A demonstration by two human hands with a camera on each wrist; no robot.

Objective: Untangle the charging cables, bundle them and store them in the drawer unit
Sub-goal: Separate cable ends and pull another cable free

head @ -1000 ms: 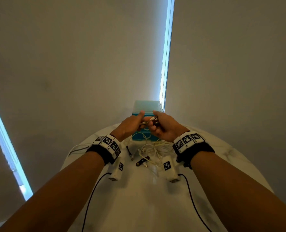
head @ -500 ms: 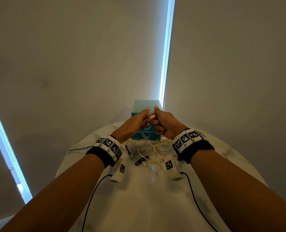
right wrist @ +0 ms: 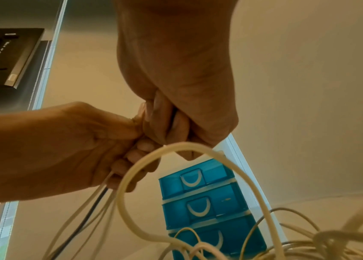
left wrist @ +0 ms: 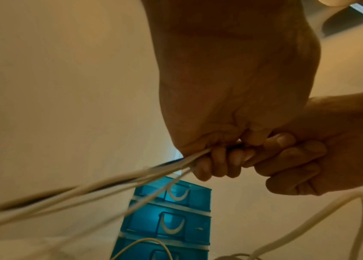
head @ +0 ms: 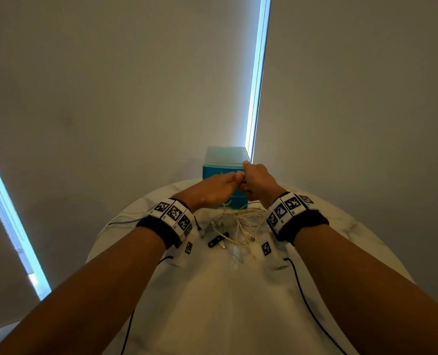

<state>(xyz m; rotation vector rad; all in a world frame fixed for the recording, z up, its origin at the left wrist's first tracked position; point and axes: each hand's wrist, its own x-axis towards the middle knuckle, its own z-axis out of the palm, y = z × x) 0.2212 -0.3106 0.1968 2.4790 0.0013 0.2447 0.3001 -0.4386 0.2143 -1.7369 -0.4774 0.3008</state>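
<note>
Together, both hands (head: pixel 234 187) gripping cables (left wrist: pixel 100 184) (tangled)

A plain indoor room, most likely a home or small office. A round white marble-look table (head: pixel 340 226) stands against closed pale roller blinds (head: pixel 110 98), daylight showing in the narrow gaps (head: pixel 256 73) between them. A small blue plastic drawer unit (head: pixel 223 160) (desk-organiser type) and loose charging cables (head: pixel 241 221) sit on it.
</note>
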